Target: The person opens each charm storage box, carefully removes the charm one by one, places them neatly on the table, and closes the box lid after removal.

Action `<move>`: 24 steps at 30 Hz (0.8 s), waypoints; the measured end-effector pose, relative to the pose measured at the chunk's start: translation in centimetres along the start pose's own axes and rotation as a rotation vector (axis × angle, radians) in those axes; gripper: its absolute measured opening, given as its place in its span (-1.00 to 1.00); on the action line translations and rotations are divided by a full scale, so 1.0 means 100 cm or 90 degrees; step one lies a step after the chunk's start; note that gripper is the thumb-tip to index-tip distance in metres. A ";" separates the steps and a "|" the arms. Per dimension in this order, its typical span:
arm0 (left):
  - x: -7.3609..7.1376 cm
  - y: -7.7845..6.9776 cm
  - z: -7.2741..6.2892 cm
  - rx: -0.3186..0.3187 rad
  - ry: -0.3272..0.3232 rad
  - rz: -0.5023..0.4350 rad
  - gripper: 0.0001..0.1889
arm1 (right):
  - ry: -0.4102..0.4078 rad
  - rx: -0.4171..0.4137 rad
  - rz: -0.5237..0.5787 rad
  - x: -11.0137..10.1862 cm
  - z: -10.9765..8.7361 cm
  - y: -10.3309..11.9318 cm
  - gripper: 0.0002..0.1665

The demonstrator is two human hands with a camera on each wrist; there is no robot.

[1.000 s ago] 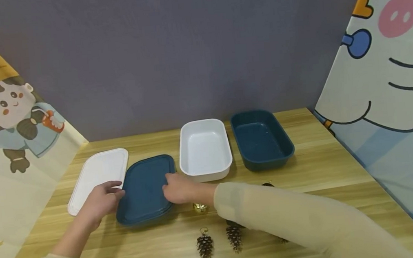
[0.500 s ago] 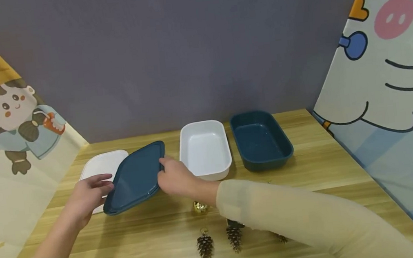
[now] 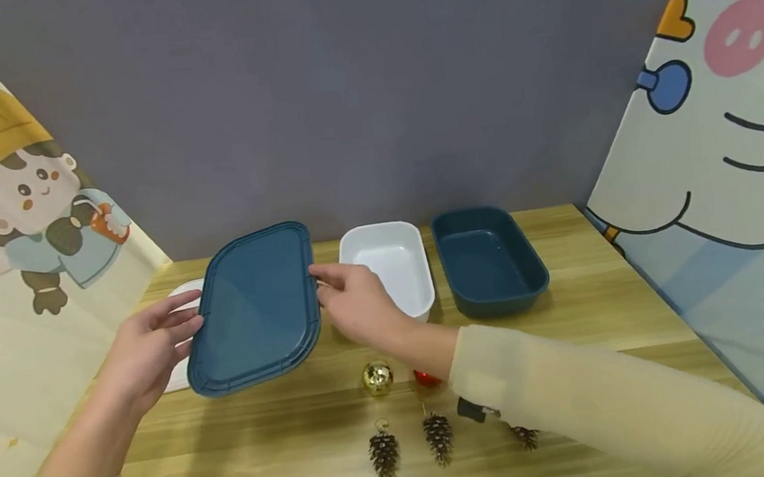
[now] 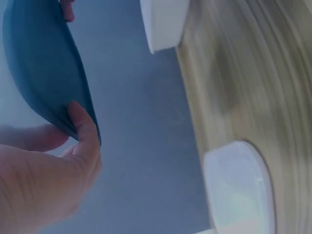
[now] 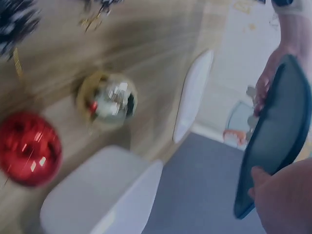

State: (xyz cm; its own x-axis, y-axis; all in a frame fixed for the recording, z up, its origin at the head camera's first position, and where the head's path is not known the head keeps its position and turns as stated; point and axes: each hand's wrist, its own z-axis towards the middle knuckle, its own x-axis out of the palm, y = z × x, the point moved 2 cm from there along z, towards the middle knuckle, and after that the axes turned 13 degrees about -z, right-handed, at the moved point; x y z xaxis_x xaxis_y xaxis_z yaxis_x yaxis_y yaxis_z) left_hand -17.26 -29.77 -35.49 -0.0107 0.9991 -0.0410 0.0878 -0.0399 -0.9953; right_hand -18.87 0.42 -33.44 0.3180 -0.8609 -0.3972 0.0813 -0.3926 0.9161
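Note:
A dark blue lid (image 3: 254, 306) is lifted off the table and tilted up toward me, held by both hands. My left hand (image 3: 181, 322) grips its left edge, and the thumb (image 4: 85, 141) presses on the lid's rim (image 4: 44, 73). At the right edge my right hand (image 3: 323, 283) pinches the lid (image 5: 278, 131). A white lid (image 3: 181, 298) lies flat behind the blue one, mostly hidden. Just right of my right hand stands an open white container (image 3: 391, 260), with an open dark blue container (image 3: 489, 259) beside it.
A gold bauble (image 3: 377, 377) and a red bauble (image 3: 424, 378), half hidden by my right forearm, lie on the wooden table (image 3: 601, 325). Three pine cones (image 3: 383, 454) sit nearer the front edge. Cartoon panels stand at the left and right, and a grey wall behind.
The blue lid lay flat on the table a second ago. Both hands have raised it and tipped it up toward me, which uncovers the gold and red baubles.

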 end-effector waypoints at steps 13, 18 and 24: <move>0.047 -0.024 -0.018 0.040 0.063 -0.086 -0.38 | -0.110 -0.145 -0.100 -0.069 -0.008 -0.036 -0.69; 0.065 -0.030 -0.018 0.050 0.068 -0.081 -0.37 | -0.130 -0.155 -0.133 -0.086 -0.013 -0.047 -0.65; 0.083 -0.038 -0.016 0.074 0.085 -0.096 -0.48 | -0.183 -0.179 -0.161 -0.103 -0.014 -0.052 -0.66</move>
State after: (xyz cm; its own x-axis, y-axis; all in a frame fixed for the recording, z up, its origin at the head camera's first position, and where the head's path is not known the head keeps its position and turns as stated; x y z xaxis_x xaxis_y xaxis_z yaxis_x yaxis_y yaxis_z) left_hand -16.10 -21.34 -31.90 0.1182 0.9865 0.1132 -0.0205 0.1164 -0.9930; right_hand -21.25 11.77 -34.07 -0.0161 -0.8201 -0.5719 0.3881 -0.5323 0.7524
